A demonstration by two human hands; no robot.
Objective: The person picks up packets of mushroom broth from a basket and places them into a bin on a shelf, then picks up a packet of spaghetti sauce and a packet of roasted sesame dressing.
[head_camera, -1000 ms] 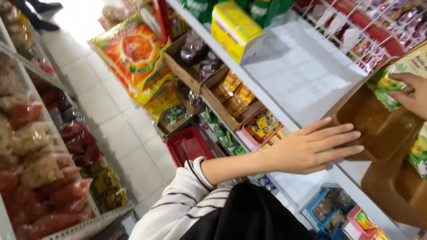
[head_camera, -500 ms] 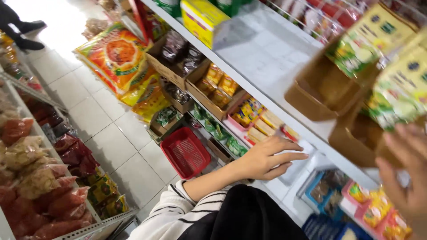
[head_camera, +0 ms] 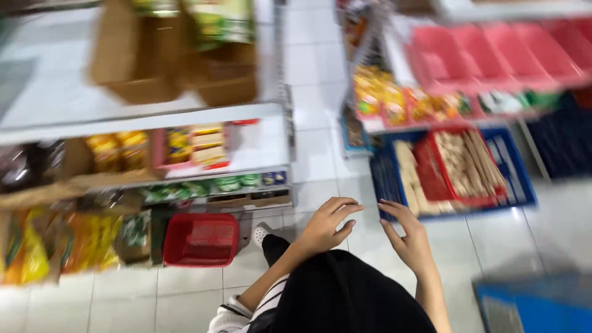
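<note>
Two bare hands hang in front of the person's dark clothing, both empty, with fingers loosely spread and curled and nothing between them. The left hand [head_camera: 325, 227] sits palm down at the end of a striped sleeve [head_camera: 237, 308]; the right hand [head_camera: 408, 239] is turned on edge just beside it, with a narrow gap of white tiled floor [head_camera: 308, 160] between the two.

The nearest thing to either hand is the blue crate [head_camera: 512, 172] on the floor, just beyond and to the right of the right hand. It holds a red tray [head_camera: 431, 179] of pale, stick-like packets whose long axis runs away from the person, toward the far side. The right hand is clearly the nearer one to it, its fingertips close to the crate's near left corner but apart from it.

The red basket [head_camera: 200, 239] stands on the floor to the left of the left hand, well apart from it, at the foot of the white shelving [head_camera: 259, 139] that carries yellow and green packets and brown cardboard boxes [head_camera: 142, 55] on top.

The whole view is smeared, so packet kinds cannot be told. A white shoe [head_camera: 261, 233] shows only in part behind the left wrist. A blue object [head_camera: 536, 305] at the near right is cut off by the edge and I cannot tell what it is.
</note>
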